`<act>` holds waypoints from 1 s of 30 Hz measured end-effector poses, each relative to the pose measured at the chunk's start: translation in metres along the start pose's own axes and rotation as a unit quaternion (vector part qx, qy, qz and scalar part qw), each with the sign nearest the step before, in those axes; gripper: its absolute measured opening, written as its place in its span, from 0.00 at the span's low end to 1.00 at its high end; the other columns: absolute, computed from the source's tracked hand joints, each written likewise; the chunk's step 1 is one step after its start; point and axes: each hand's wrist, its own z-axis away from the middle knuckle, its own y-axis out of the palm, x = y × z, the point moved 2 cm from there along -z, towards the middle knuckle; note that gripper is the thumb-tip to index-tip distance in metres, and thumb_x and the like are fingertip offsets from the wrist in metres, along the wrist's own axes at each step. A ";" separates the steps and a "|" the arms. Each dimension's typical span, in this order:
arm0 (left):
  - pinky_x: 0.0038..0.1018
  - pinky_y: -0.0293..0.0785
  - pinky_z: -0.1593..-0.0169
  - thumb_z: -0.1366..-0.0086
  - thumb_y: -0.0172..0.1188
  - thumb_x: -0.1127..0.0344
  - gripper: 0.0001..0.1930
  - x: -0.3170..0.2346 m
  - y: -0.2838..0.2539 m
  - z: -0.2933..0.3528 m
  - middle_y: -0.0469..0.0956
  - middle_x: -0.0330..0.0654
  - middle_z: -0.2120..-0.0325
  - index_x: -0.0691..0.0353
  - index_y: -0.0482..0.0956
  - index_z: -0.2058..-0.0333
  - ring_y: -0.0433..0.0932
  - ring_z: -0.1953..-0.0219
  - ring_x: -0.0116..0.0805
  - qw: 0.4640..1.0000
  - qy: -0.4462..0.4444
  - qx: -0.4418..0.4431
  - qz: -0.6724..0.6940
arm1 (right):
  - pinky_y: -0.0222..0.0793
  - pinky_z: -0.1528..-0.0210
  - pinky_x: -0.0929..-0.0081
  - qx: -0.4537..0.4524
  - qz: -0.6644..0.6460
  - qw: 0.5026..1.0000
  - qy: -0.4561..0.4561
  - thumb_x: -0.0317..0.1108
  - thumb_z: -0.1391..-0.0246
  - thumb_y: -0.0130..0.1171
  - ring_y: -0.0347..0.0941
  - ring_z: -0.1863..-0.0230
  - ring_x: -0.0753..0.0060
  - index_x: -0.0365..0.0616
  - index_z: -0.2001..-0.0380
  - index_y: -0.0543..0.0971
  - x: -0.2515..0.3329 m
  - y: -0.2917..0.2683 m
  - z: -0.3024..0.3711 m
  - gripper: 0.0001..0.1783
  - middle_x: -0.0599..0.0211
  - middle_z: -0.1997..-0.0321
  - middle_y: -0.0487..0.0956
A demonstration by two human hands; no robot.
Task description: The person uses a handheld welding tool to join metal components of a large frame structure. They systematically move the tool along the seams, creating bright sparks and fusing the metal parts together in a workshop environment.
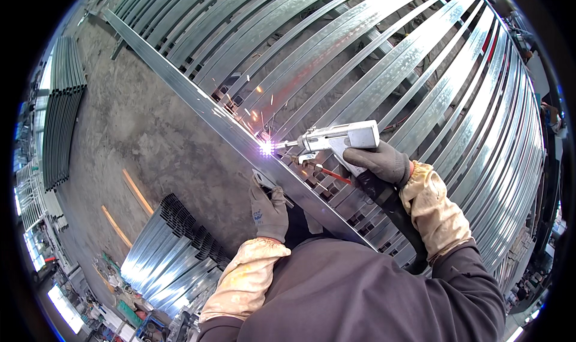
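Note:
My right hand (pixel 384 162), in a grey glove, is wrapped round the grip of a silver handheld welding gun (pixel 343 137). The gun's nozzle points left, and a bright weld spot (pixel 266 149) glows at its tip on a long galvanized steel rail (pixel 207 109). Sparks fly from there up along the rail. My left hand (pixel 270 211), gloved too, pinches a thin, flat metal piece (pixel 262 177) just below the rail. Whether that piece touches the rail I cannot tell. A dark hose (pixel 411 228) runs down from the gun past my right sleeve.
Many parallel galvanized tubes (pixel 384 72) stretch away from the rail with gaps between them. Stacked steel profiles (pixel 63 126) lie at the far left. Another bundle of tubes (pixel 165 255) sits at the lower left, near two wooden strips (pixel 117 225) on the concrete floor (pixel 138 132).

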 end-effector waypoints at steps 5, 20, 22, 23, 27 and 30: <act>0.42 0.70 0.46 0.33 0.54 0.59 0.34 0.000 0.000 -0.001 0.67 0.60 0.48 0.72 0.54 0.35 0.72 0.49 0.57 1.000 -0.009 0.005 0.016 | 0.71 0.48 0.74 0.006 -0.011 1.000 0.027 0.42 0.37 0.61 0.74 0.53 0.77 0.38 0.45 0.76 0.005 0.002 0.004 0.23 0.67 0.54 0.80; 0.42 0.71 0.48 0.33 0.54 0.59 0.34 -0.004 -0.002 -0.003 0.68 0.60 0.50 0.71 0.54 0.35 0.73 0.52 0.55 1.000 -0.006 0.001 0.010 | 0.74 0.57 0.73 0.029 -0.020 0.999 0.029 0.40 0.35 0.56 0.78 0.65 0.75 0.37 0.48 0.76 0.025 0.010 0.015 0.19 0.67 0.66 0.81; 0.42 0.71 0.48 0.34 0.54 0.60 0.34 -0.005 -0.003 -0.003 0.68 0.60 0.50 0.70 0.54 0.35 0.73 0.52 0.55 1.000 -0.005 0.003 0.013 | 0.74 0.57 0.73 0.037 -0.043 0.998 0.031 0.39 0.35 0.56 0.78 0.65 0.75 0.36 0.48 0.76 0.029 0.013 0.017 0.19 0.67 0.66 0.81; 0.42 0.71 0.49 0.34 0.55 0.60 0.34 -0.006 -0.004 -0.003 0.68 0.59 0.51 0.70 0.54 0.35 0.73 0.53 0.54 1.000 -0.005 0.004 0.011 | 0.74 0.57 0.73 0.034 -0.032 0.999 0.011 0.39 0.35 0.56 0.78 0.64 0.75 0.36 0.48 0.75 0.027 0.013 0.018 0.19 0.66 0.66 0.81; 0.41 0.71 0.50 0.34 0.57 0.62 0.33 -0.013 -0.011 -0.006 0.70 0.55 0.55 0.70 0.56 0.36 0.75 0.55 0.50 1.000 -0.001 0.003 0.002 | 0.74 0.58 0.75 -0.004 -0.020 1.000 -0.010 0.39 0.35 0.57 0.78 0.62 0.76 0.36 0.49 0.76 0.024 0.011 0.025 0.19 0.66 0.64 0.81; 0.37 0.72 0.51 0.34 0.57 0.65 0.30 -0.001 -0.018 -0.012 0.72 0.52 0.54 0.71 0.60 0.38 0.75 0.55 0.43 0.994 -0.014 0.050 0.091 | 0.73 0.61 0.78 -0.082 -0.030 0.996 0.011 0.40 0.37 0.59 0.76 0.64 0.79 0.38 0.49 0.76 0.025 0.006 0.027 0.19 0.69 0.64 0.80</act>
